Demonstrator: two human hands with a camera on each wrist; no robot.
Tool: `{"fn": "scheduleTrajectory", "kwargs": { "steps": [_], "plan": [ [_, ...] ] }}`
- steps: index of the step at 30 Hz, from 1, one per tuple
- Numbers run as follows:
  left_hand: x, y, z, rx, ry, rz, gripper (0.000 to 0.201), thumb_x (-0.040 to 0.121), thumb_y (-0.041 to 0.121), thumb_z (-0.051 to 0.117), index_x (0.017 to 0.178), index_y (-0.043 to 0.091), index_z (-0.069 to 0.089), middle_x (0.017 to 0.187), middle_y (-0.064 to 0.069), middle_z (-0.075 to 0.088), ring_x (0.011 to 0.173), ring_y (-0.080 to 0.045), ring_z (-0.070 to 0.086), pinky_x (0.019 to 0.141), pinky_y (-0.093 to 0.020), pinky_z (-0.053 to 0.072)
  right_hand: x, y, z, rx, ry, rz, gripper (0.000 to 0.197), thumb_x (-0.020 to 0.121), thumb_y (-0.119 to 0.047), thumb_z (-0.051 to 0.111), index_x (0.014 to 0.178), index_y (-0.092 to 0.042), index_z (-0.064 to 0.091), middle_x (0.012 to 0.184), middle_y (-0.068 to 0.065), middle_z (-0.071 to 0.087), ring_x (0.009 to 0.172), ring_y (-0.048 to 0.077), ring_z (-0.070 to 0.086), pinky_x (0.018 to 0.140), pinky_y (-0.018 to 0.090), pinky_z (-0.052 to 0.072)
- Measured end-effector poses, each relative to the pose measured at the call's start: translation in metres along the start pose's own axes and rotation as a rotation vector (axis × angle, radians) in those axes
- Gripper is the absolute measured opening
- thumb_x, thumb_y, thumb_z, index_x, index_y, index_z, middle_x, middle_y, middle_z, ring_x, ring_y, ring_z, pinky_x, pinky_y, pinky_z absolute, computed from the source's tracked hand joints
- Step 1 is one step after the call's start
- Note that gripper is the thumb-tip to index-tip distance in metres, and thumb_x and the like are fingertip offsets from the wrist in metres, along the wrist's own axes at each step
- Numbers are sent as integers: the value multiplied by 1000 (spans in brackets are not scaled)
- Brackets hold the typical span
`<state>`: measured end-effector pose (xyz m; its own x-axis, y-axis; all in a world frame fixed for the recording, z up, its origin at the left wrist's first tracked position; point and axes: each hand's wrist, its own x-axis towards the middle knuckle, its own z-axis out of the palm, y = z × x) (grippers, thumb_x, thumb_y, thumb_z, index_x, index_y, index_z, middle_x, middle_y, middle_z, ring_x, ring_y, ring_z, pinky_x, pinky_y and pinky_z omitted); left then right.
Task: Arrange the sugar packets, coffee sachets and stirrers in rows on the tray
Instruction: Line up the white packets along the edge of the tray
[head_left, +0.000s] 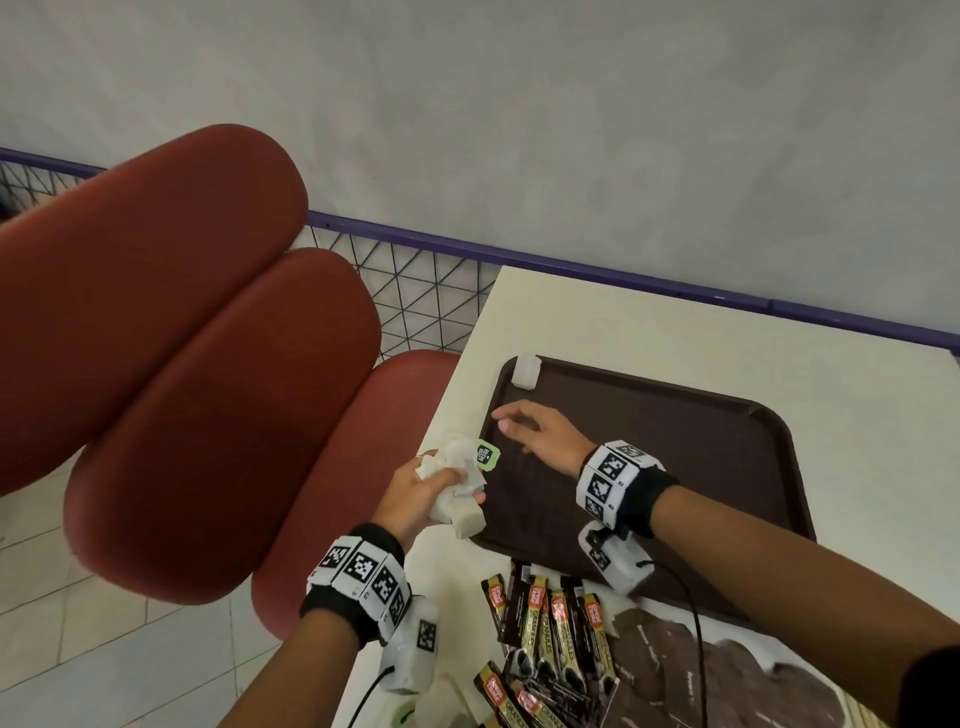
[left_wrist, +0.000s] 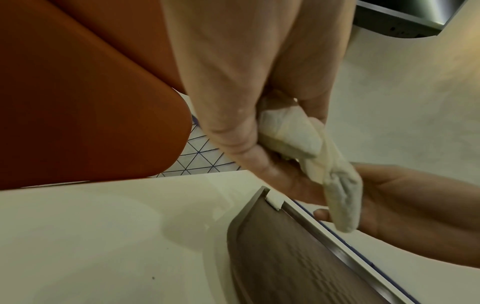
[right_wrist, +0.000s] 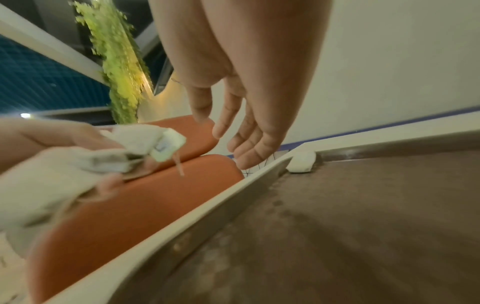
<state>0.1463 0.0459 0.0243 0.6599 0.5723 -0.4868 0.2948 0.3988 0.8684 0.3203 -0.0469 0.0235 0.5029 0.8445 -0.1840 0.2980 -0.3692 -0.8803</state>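
Just off the tray's left rim, the left hand is clenched around a bundle of white sugar packets, fingers and thumb curled round them; one packet in the bunch shows a green label facing up. From the left wrist view the packets stick out beyond the thumb and hang down over the brown tray. Directly beyond that grip and a little to its right, the right hand hovers over the tray's left part with fingers spread and relaxed, holding nothing; whether the fingertips touch the tray surface cannot be told. Farther out from both hands, a single white sugar packet lies at the tray's far left corner, against the rim. Back toward the person, nearer than the left grip and beside the left wrist, a heap of dark coffee sachets with gold and red print lies on the white table, off the tray. A brown patterned sheet lies to the right of the sachets. Red padded seats stand to the left of the left hand, past the table's edge.
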Motion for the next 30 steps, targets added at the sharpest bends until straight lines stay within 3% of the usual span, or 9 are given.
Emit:
{"fn": "scheduleTrajectory", "kwargs": {
  "steps": [3, 5, 8, 13, 16, 19, 22, 26, 30],
  "plan": [
    [-5, 1, 4, 25, -24, -2, 35, 62, 20, 70, 96, 13, 62, 102, -20, 65, 92, -35, 64, 70, -39, 53, -17, -7, 12, 126, -53, -12, 30, 91, -19, 56, 119, -9, 57, 108, 2, 59, 91, 8, 53, 73, 8, 43],
    [-7, 1, 5, 31, -29, 0, 38, 61, 22, 68, 98, 14, 62, 99, -18, 64, 86, -29, 62, 66, -34, 52, -23, -8, 20, 165, -60, -25, 30, 87, -17, 61, 115, -6, 57, 99, -1, 56, 82, 3, 51, 71, 5, 44],
    [-8, -1, 5, 37, -61, 9, 41, 66, 23, 72, 105, 11, 62, 106, -24, 65, 90, -31, 63, 67, -35, 53, -26, -7, 28, 189, -36, -27, 26, 80, -14, 69, 103, -11, 56, 88, -5, 52, 74, 1, 46, 68, 7, 42],
    [-10, -3, 3, 10, -60, 24, 23, 82, 15, 69, 103, 11, 63, 102, -18, 68, 86, -29, 66, 70, -37, 54, -28, -6, 31, 219, 0, -48, 22, 81, -7, 67, 95, -13, 52, 79, -3, 51, 69, 5, 47, 63, 11, 44],
    [-11, -4, 2, -45, -66, 14, 31, 83, 13, 68, 112, 8, 60, 107, -20, 68, 89, -36, 68, 78, -47, 54, -28, -4, 28, 251, 29, -52, 19, 83, -3, 64, 97, -11, 52, 78, -1, 54, 70, 8, 49, 68, 14, 45],
    [-11, -5, 0, -79, -69, 11, 33, 82, 6, 66, 114, 7, 58, 106, -18, 69, 82, -33, 70, 79, -49, 54, -27, 2, 25, 283, 64, -34, 16, 83, -5, 64, 88, -17, 54, 84, 3, 59, 77, 13, 54, 74, 20, 46],
    [-10, -7, -1, -96, -52, 22, 32, 82, 4, 65, 113, 6, 57, 102, -16, 71, 82, -33, 70, 79, -50, 55, -26, 5, 20, 308, 141, 6, 10, 83, -7, 64, 86, -11, 56, 81, -1, 58, 74, 7, 54, 65, 9, 47],
    [-7, -9, -1, -112, -39, 22, 27, 85, 3, 62, 111, 7, 55, 101, -16, 71, 78, -31, 70, 80, -51, 54, -16, 5, 9, 418, 166, 66, 12, 84, -6, 64, 82, -15, 57, 80, -1, 62, 73, 8, 57, 62, 17, 49],
    [-4, -11, -7, -112, -16, 18, 21, 86, 5, 62, 106, 7, 56, 100, -15, 72, 80, -32, 71, 75, -45, 57, 10, 13, -14, 321, 289, 106, 21, 85, -1, 61, 76, -19, 53, 80, 3, 62, 68, 13, 57, 50, 13, 47]
  ]
}}
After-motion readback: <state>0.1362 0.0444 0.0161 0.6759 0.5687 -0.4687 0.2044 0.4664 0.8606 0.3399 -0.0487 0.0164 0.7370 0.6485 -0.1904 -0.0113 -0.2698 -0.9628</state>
